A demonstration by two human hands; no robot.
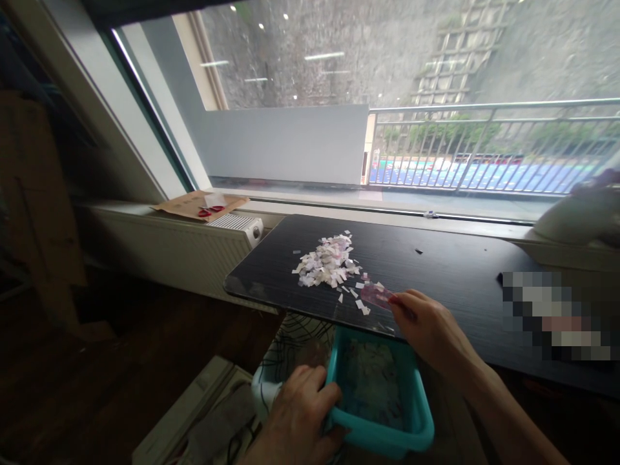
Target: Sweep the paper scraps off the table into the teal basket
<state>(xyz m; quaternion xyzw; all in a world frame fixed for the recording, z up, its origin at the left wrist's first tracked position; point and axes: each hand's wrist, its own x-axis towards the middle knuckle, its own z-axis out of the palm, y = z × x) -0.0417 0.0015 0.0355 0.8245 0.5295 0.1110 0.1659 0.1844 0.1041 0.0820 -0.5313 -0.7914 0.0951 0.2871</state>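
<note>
A loose heap of small white and pale paper scraps (327, 261) lies on the black tabletop (271, 258), with stray bits toward the front edge. My right hand (426, 320) is closed on a pink see-through flat piece (375, 296), whose far end rests at the scraps on the heap's right side. Below the table edge, my left hand (307, 403) grips the near left rim of a teal plastic bin (387, 439). Pale scraps show inside the bin, though shadow blurs them. Part of the left fingers is hidden behind the rim.
Red-handled scissors (210, 210) lie on a brown paper envelope (181, 205) atop the radiator (194, 245). A pixelated object (552, 316) is on the table's right side. A pale container (264, 387) sits left of the bin. Beyond the table stands a window.
</note>
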